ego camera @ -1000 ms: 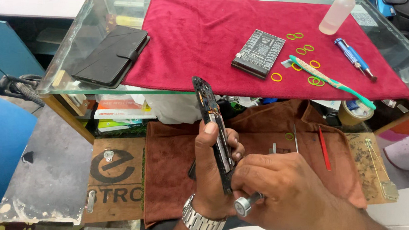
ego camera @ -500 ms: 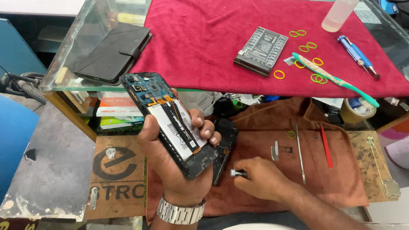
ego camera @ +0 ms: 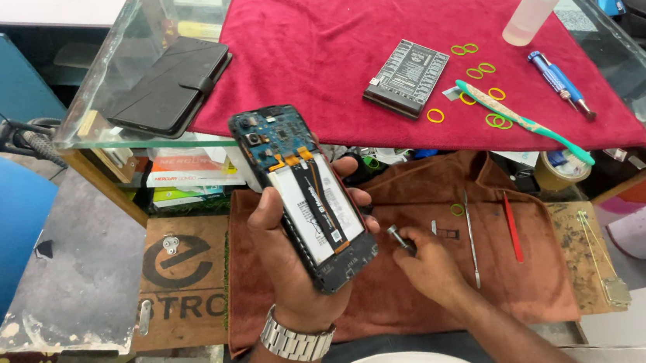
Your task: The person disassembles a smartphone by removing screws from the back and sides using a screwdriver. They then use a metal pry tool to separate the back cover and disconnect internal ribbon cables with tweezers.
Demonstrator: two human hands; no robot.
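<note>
free: bare middle of red cloth (ego camera: 312,58) | blocked right: battery (ego camera: 407,78), rubber bands (ego camera: 487,97), toothbrush (ego camera: 524,121) | left: black wallet case (ego camera: 168,87) | brown cloth (ego camera: 427,305): metal pry tool (ego camera: 470,239), red spudger (ego camera: 512,227) beside right hand (ego camera: 428,266)

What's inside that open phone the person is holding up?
The open phone in the left hand shows a blue circuit board on top, camera lenses, and a white battery crossed by a dark ribbon cable. Whatever lies under the battery is hidden.

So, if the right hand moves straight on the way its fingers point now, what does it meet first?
The right hand points up-left over the brown cloth, gripping a small metal tool. First in that line is probably the lower edge of the opened phone in the left hand, though depth is unclear.
</note>
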